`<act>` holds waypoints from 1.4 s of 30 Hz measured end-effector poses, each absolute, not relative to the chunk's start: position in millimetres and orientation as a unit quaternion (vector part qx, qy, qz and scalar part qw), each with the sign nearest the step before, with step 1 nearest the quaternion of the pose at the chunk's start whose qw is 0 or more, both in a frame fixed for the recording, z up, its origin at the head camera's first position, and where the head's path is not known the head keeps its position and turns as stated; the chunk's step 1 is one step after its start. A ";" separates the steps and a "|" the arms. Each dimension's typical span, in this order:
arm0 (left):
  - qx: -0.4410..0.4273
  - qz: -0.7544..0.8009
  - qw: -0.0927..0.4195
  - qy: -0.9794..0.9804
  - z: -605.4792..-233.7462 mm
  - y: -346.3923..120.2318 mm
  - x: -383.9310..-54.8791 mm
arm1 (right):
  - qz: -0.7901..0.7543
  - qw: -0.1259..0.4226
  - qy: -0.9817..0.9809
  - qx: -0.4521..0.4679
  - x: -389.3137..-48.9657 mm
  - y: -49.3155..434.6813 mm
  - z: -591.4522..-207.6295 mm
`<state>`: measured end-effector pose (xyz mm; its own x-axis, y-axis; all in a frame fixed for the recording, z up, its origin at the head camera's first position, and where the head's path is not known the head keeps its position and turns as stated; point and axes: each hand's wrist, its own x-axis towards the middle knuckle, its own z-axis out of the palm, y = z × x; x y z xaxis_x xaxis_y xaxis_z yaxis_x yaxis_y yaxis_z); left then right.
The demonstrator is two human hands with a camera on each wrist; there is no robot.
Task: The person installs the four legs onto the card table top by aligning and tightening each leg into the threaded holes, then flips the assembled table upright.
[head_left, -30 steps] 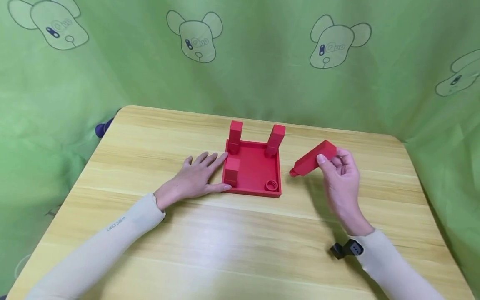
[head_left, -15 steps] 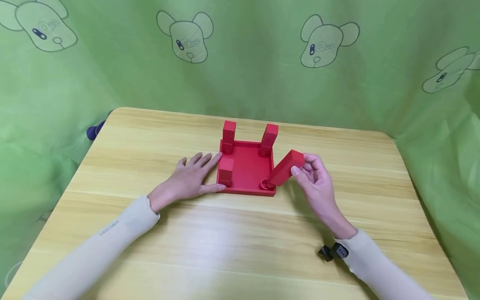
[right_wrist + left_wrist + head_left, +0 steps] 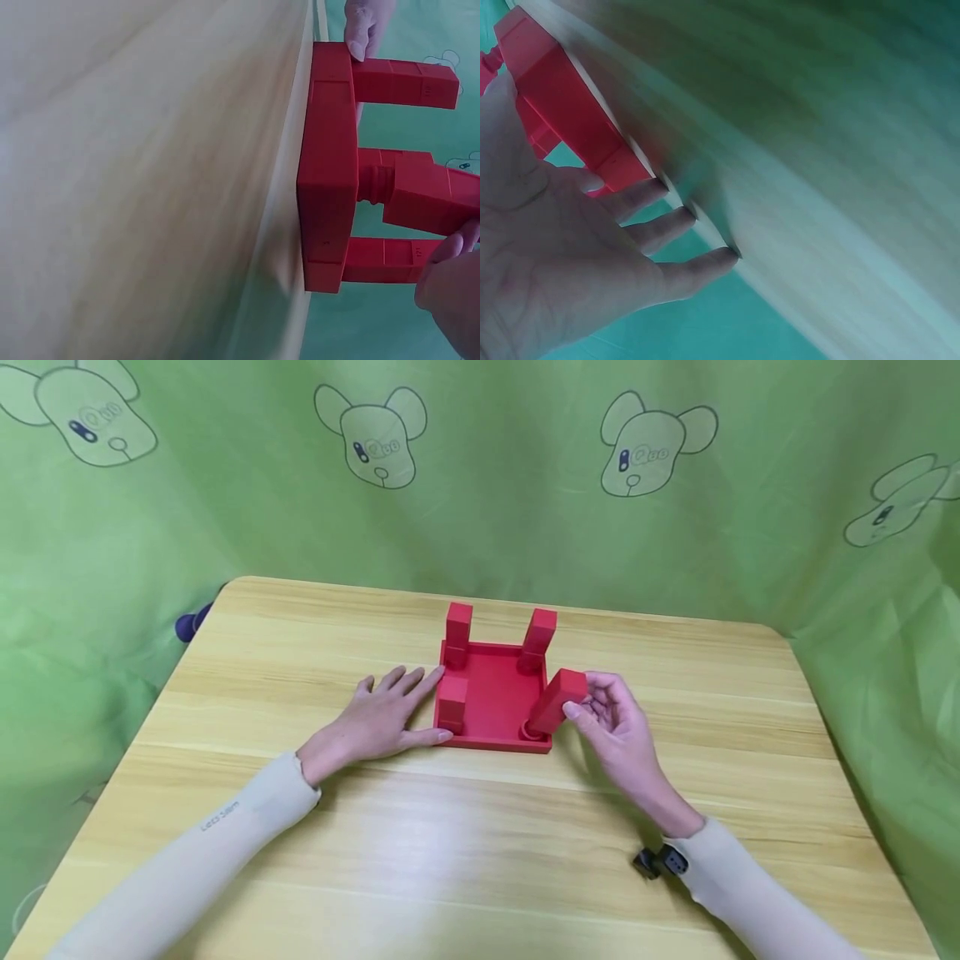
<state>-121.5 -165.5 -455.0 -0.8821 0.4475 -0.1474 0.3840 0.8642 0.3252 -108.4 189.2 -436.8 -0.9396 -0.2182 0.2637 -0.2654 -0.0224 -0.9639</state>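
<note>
A red square tabletop piece (image 3: 498, 693) with a raised rim lies on the wooden table, rim side up. Red square legs stand at its far left corner (image 3: 458, 631), far right corner (image 3: 539, 633) and near left corner (image 3: 452, 702). My right hand (image 3: 618, 731) pinches another red leg (image 3: 557, 702) between thumb and fingers, tilted over the near right corner. In the right wrist view this leg's threaded end (image 3: 375, 184) meets the corner. My left hand (image 3: 382, 718) lies with fingers spread on the table, thumb and forefinger against the piece's left side.
The light wooden table (image 3: 420, 843) extends on all sides of the red piece. A green curtain (image 3: 510, 527) with mouse-like prints hangs behind it. A dark blue object (image 3: 187, 625) shows past the left edge. A black device (image 3: 663, 862) is on the right wrist.
My right hand has carried the leg leftward from beside the piece to its near right corner and tipped it more upright. The left hand stays against the piece; the head view shifted slightly.
</note>
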 end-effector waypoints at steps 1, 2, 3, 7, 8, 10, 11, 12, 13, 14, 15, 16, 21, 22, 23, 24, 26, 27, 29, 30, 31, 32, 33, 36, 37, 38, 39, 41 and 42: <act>0.217 0.144 0.109 0.959 -455.2 -165.6 -121.6 | 0.692 0.016 -0.700 0.175 -108.4 189.1 -436.8; 0.217 0.143 0.109 0.960 -455.1 -165.6 -121.6 | 0.689 0.014 -0.702 0.178 -108.5 188.9 -436.8; 0.217 0.143 0.108 0.960 -455.1 -165.6 -121.7 | 0.686 0.013 -0.705 0.181 -108.3 188.7 -436.8; 0.217 0.140 0.109 0.960 -455.2 -165.9 -121.7 | 0.661 0.008 -0.725 0.191 -106.6 187.8 -437.9; 0.217 0.139 0.109 0.960 -455.1 -165.9 -121.7 | 0.653 0.008 -0.732 0.193 -106.0 187.8 -438.3; 0.217 0.136 0.110 0.960 -456.1 -165.8 -122.1 | 0.637 0.011 -0.745 0.197 -105.2 187.7 -438.7; 0.218 0.135 0.109 0.960 -456.4 -165.7 -122.3 | 0.629 0.013 -0.751 0.200 -105.1 187.7 -438.7; 0.218 0.134 0.108 0.961 -456.5 -165.7 -122.5 | 0.623 0.016 -0.755 0.202 -105.4 187.9 -438.8; 0.218 0.134 0.108 0.961 -456.7 -165.5 -122.8 | 0.618 0.018 -0.759 0.205 -105.7 188.2 -438.8; 0.218 0.133 0.109 0.961 -456.8 -165.1 -123.0 | 0.612 0.022 -0.762 0.208 -106.0 188.5 -438.6; 0.219 0.133 0.109 0.961 -457.0 -164.7 -123.2 | 0.607 0.024 -0.766 0.211 -106.2 188.8 -438.2; 0.220 0.134 0.108 0.960 -457.2 -164.4 -123.3 | 0.603 0.027 -0.768 0.213 -106.4 189.2 -437.9; 0.218 0.139 0.108 0.960 -457.1 -163.9 -121.7 | 0.585 0.048 -0.778 0.224 -107.0 189.8 -437.7; 0.217 0.140 0.109 0.960 -456.8 -164.5 -120.9 | 0.581 0.053 -0.780 0.228 -107.3 189.3 -438.0; 0.215 0.140 0.109 0.960 -456.6 -165.2 -120.1 | 0.576 0.057 -0.782 0.233 -107.8 188.7 -438.6; 0.215 0.142 0.108 0.960 -456.4 -166.2 -119.4 | 0.572 0.061 -0.783 0.237 -108.2 188.0 -439.2; 0.215 0.142 0.108 0.960 -455.6 -167.6 -118.2 | 0.559 0.069 -0.789 0.243 -109.2 186.7 -440.2; 0.214 0.143 0.108 0.960 -455.2 -168.5 -117.7 | 0.552 0.071 -0.794 0.245 -109.8 186.1 -440.4; 0.214 0.144 0.107 0.960 -454.4 -170.0 -117.3 | 0.540 0.067 -0.802 0.247 -111.4 185.0 -439.9; 0.214 0.144 0.107 0.960 -454.1 -170.6 -117.3 | 0.534 0.063 -0.806 0.248 -112.3 184.8 -439.3; 0.214 0.142 0.108 0.960 -454.5 -171.1 -117.5 | 0.526 0.058 -0.811 0.250 -113.2 184.7 -438.6; 0.214 0.142 0.108 0.960 -454.9 -171.3 -117.7 | 0.519 0.051 -0.816 0.250 -113.8 184.9 -437.6; 0.215 0.143 0.109 0.960 -454.9 -171.3 -117.7 | 0.514 0.044 -0.819 0.252 -114.4 185.4 -436.6; 0.218 0.145 0.107 0.959 -456.1 -169.3 -118.3 | 0.504 0.036 -0.826 0.251 -115.6 187.7 -435.4; 0.218 0.146 0.108 0.959 -456.2 -168.4 -118.3 | 0.502 0.035 -0.827 0.251 -115.9 188.5 -435.3; 0.218 0.148 0.108 0.959 -455.7 -167.5 -118.2 | 0.500 0.038 -0.827 0.253 -116.4 189.5 -435.1; 0.218 0.147 0.107 0.959 -456.0 -166.8 -118.5 | 0.499 0.042 -0.827 0.257 -116.9 190.2 -435.1; 0.218 0.148 0.108 0.959 -456.2 -165.8 -119.5 | 0.497 0.047 -0.826 0.263 -118.2 191.2 -434.5; 0.218 0.147 0.106 0.959 -456.2 -165.5 -120.0 | 0.495 0.046 -0.826 0.265 -118.6 191.8 -434.1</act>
<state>-120.0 -165.5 -456.2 -0.8819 0.4502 -0.1400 0.3876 0.8614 0.3282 -118.6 191.8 -434.1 -0.8548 -0.3926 0.3393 -0.4844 0.3693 -0.7931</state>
